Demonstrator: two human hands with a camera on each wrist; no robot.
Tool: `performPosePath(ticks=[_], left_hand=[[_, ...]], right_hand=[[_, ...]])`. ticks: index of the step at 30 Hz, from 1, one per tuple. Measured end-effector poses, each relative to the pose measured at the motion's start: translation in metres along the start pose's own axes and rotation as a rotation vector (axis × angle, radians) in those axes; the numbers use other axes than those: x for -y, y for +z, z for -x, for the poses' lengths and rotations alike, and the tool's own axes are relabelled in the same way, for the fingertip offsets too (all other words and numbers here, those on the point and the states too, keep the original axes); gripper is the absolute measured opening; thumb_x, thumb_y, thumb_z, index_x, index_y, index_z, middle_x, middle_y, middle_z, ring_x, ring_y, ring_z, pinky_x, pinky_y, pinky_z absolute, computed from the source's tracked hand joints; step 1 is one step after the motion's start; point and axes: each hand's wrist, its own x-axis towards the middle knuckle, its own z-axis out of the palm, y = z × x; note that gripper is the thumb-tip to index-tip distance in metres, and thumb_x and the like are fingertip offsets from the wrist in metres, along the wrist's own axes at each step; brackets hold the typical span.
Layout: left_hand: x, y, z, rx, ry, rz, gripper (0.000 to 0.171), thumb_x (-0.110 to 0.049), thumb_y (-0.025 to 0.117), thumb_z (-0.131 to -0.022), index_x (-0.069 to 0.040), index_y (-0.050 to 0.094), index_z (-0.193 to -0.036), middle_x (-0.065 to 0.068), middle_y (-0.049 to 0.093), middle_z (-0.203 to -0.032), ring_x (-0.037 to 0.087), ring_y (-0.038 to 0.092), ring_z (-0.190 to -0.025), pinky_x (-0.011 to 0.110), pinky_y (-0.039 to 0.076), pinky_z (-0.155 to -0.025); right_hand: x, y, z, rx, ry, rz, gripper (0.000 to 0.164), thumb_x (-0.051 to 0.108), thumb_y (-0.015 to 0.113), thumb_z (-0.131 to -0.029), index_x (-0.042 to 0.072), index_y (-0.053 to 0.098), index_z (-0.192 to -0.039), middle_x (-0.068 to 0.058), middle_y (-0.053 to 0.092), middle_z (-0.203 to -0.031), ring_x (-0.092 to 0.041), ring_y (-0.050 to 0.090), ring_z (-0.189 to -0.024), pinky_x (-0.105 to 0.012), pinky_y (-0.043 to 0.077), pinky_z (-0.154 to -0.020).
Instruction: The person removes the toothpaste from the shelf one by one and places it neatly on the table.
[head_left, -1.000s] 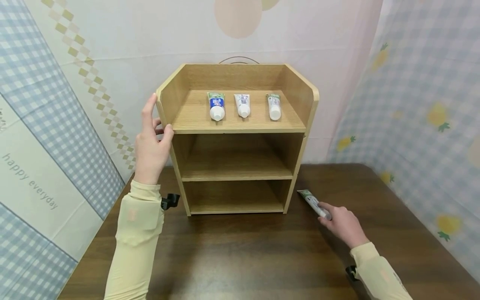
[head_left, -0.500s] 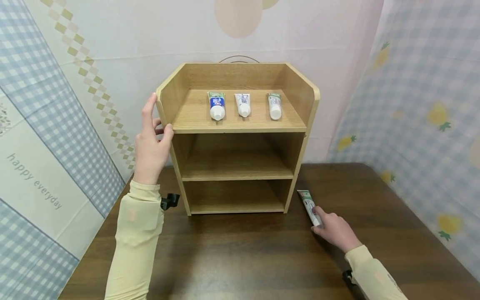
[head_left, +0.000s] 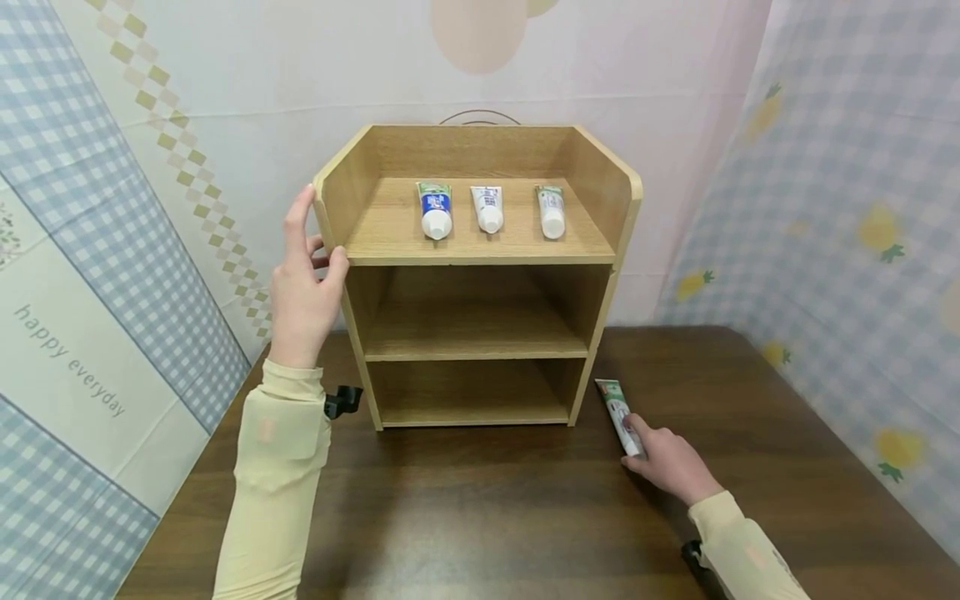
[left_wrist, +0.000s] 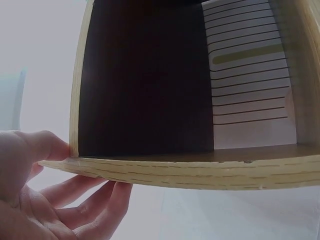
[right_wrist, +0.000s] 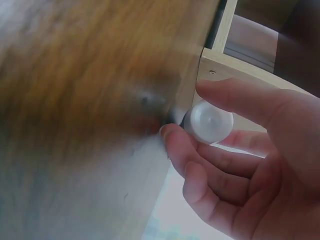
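My left hand (head_left: 303, 300) grips the left side panel of a small wooden shelf (head_left: 480, 260). In the left wrist view the thumb lies on one side of the board edge and the fingers (left_wrist: 107, 205) on the other. My right hand (head_left: 671, 460) holds a white and green toothpaste tube (head_left: 617, 408) low at the table, right of the shelf. Its round white cap (right_wrist: 212, 122) shows between thumb and fingers in the right wrist view. On the top shelf lie a blue and green tube (head_left: 435, 210), a white tube (head_left: 488, 208) and a white-green tube (head_left: 551, 212), caps forward.
The shelf's middle board (head_left: 476, 346) and bottom board (head_left: 472, 412) sit below the top one. The brown table (head_left: 480, 517) reaches a patterned cloth (head_left: 825, 275) on the right and a checked cloth (head_left: 90, 275) on the left. A pale backdrop (head_left: 675, 83) hangs behind.
The right hand has shifted slightly left, turning the held toothpaste tube's cap end left and toward the viewer. Over the last half second it barely moves. The left hand stays on the shelf.
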Motion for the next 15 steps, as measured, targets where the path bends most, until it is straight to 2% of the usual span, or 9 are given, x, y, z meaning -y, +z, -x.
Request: performPosePath(ticks=[6,12,15], left_hand=[[-0.0016,0.0012,-0.0006,-0.012,0.006,-0.004,0.065,-0.014,0.046,-0.094,-0.042,0.023,-0.149,0.025,0.066,-0.121,0.038,0.069,-0.100,0.052,0.053,-0.076],[-0.0017,0.0011,0.0009,-0.015,0.001,-0.011,0.066,-0.014,0.046,-0.094,-0.042,0.023,-0.149,0.026,0.065,-0.121,0.038,0.069,-0.100,0.052,0.053,-0.075],[-0.0015,0.0012,0.0004,-0.021,0.000,-0.019,0.066,-0.015,0.047,-0.094,-0.043,0.023,-0.148,0.026,0.065,-0.120,0.038,0.069,-0.099,0.052,0.053,-0.074]], right_hand=[[-0.0012,-0.0029,-0.0014,0.033,0.020,0.013,0.054,0.022,0.075,-0.080,0.001,0.051,-0.124,-0.012,0.066,-0.079,-0.015,0.053,-0.060,-0.032,0.043,-0.053],[-0.0011,-0.0045,-0.0016,0.058,0.027,0.026,0.054,0.025,0.075,-0.081,0.003,0.052,-0.124,-0.008,0.063,-0.075,-0.015,0.051,-0.059,-0.033,0.041,-0.052],[0.0016,-0.0087,-0.0012,0.060,0.031,0.037,0.048,0.025,0.072,-0.084,0.002,0.056,-0.122,-0.004,0.061,-0.071,-0.013,0.049,-0.058,-0.031,0.039,-0.051]])
